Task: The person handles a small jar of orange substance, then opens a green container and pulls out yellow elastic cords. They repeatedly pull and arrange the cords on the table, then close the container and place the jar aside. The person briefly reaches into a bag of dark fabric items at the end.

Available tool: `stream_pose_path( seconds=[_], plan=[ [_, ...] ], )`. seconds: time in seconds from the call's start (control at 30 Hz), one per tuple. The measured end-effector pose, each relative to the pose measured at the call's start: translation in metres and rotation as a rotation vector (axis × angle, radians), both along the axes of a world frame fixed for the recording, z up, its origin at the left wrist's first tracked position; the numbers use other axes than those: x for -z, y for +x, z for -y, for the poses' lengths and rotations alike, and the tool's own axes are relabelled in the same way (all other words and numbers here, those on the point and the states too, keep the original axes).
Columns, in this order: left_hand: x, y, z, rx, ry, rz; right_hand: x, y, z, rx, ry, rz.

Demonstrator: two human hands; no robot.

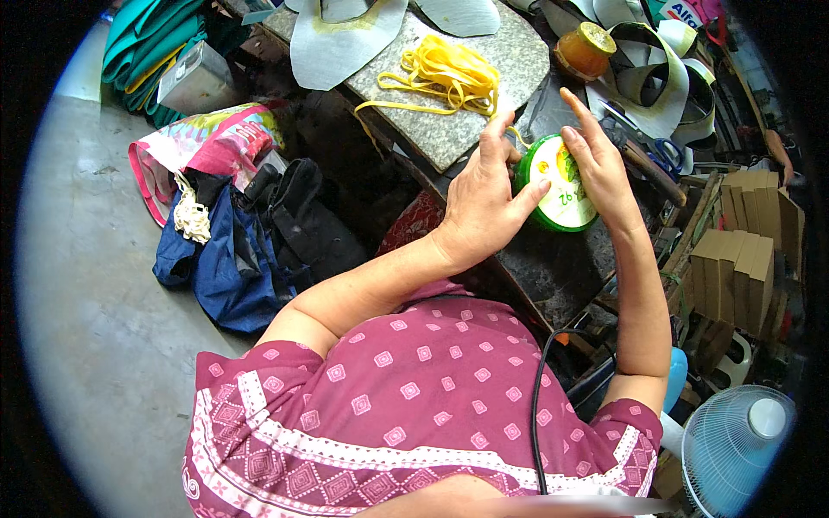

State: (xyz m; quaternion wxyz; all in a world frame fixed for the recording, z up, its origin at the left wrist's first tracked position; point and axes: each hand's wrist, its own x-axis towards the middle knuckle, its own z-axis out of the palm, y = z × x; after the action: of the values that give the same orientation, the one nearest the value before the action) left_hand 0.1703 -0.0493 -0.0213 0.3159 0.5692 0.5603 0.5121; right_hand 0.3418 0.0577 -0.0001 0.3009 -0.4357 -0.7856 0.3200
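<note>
A round green spool (563, 183) with a pale printed label is between my hands at the table's near edge. My left hand (485, 188) has its thumb over the spool's left edge, the forefinger raised and the other fingers partly hidden behind it. My right hand (602, 170) lies along the spool's right side, thumb and forefinger stretched out and apart, its other fingers hidden. A heap of yellow flat strip (451, 73) rests on the speckled stone slab (520, 53) just beyond my left hand. A piece of yellow strip shows near the spool's top left.
Grey-white cut pieces (350, 39) lie at the back. A jar of amber stuff (585, 50), blue-handled scissors (667, 157) and curled strips (661, 82) are at right. Brown boxes (734, 272) and a fan (738, 449) stand further right. Bags (226, 250) sit at left.
</note>
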Motion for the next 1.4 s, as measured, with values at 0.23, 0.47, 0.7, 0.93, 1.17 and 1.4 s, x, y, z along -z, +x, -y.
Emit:
stream_pose_path(
  seconds=[0.23, 0.47, 0.7, 0.93, 1.17, 1.4],
  plan=[
    [0.002, 0.002, -0.001, 0.007, 0.03, 0.012, 0.002, 0.004, -0.001, 0.05, 0.065, 0.029],
    [-0.002, -0.011, 0.002, 0.084, 0.028, 0.022, -0.032, 0.035, 0.047, -0.065, -0.037, -0.143],
    [-0.009, -0.01, 0.006, 0.176, 0.071, 0.071, -0.026, 0.02, 0.062, -0.08, 0.243, 0.199],
    [-0.022, -0.026, -0.012, 0.204, 0.134, 0.203, -0.046, 0.012, 0.001, -0.111, 0.497, 0.173],
    [-0.02, -0.035, -0.014, 0.099, 0.296, -0.056, -0.031, -0.03, -0.076, -0.103, 0.537, 0.079],
    [-0.017, -0.034, -0.017, 0.072, 0.378, -0.243, 0.001, -0.064, -0.093, 0.007, 0.841, 0.437]
  ],
)
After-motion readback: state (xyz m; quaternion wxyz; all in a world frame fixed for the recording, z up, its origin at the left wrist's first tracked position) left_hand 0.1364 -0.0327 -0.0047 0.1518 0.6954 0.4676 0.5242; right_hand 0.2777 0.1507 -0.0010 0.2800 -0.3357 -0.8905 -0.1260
